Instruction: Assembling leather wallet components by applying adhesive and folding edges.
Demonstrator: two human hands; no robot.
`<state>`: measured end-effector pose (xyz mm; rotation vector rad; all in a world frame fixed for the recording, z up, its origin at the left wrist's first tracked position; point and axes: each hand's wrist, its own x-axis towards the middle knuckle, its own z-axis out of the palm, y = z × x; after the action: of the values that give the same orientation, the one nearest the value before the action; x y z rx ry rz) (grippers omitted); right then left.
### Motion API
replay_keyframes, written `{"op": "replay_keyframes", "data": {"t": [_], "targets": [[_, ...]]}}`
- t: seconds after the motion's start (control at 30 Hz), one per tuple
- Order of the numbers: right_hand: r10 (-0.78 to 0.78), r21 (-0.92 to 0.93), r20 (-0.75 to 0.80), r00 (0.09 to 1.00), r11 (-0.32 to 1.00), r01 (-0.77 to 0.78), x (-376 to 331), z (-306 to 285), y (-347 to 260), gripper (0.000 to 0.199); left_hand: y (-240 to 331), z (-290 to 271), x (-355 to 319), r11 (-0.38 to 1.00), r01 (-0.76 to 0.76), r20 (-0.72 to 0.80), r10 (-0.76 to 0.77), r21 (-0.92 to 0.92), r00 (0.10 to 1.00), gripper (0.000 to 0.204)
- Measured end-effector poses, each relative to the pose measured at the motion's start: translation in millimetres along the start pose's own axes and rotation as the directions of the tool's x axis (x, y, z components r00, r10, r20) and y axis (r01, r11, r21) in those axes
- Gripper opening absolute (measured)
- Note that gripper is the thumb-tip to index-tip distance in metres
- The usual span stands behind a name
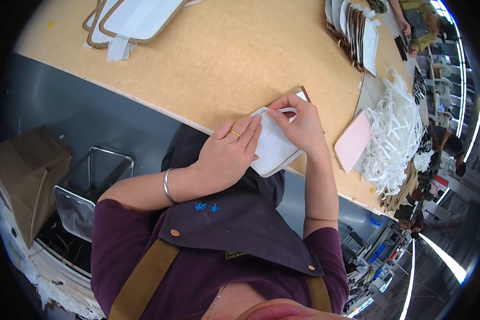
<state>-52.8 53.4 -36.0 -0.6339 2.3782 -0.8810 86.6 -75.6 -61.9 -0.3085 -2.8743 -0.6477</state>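
Note:
A white rounded panel [272, 143] lies at the near edge of the table, partly over it, with a brown-edged piece [302, 90] showing at its far corner. My left hand [224, 154] rests on the panel's left side, fingers stretched out flat and close together. At the far edge, my right hand [303, 125] pinches a narrow white strip [289, 110] between thumb and fingers. The strip curves up in a small loop there. Part of the panel is hidden beneath both hands.
Brown-edged white panels [138, 21] are stacked at the far left of the tan table [208, 69], with another stack [352, 34] far right. Right of my hand lie a pink panel [353, 141] and tangled white strips [393, 138]. A metal-framed stool [74, 210] stands left. Other people are beyond.

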Motion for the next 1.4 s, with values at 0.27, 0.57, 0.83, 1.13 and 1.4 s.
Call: {"op": "replay_keyframes", "data": {"t": [0.27,0.57,0.83,1.13,1.4], "targets": [[-0.006,0.243,0.104,0.995,0.970,-0.019,3.3,-1.0,11.3,0.009,-0.3,-4.4,0.7,0.999,-0.015,0.040,0.014,0.034,0.999,0.058],[0.053,0.249,0.134,0.990,0.965,-0.086,4.5,2.7,-5.0,0.008,-2.3,-3.6,1.7,1.000,-0.009,0.055,0.007,0.022,0.998,0.058],[-0.002,0.173,0.161,0.987,0.985,-0.026,-1.4,-2.1,-4.3,0.007,-2.3,-3.8,1.9,0.999,-0.027,0.033,0.027,0.019,0.999,0.058],[0.071,0.009,0.052,0.996,0.997,-0.071,9.4,1.7,-2.0,0.011,-2.6,-4.3,1.0,0.999,-0.035,0.014,0.035,0.008,0.999,0.057],[0.124,-0.036,0.007,0.992,0.992,-0.124,10.2,6.4,-4.9,0.015,-1.3,-3.2,1.5,1.000,-0.001,0.049,-0.001,0.026,0.999,0.060]]}}
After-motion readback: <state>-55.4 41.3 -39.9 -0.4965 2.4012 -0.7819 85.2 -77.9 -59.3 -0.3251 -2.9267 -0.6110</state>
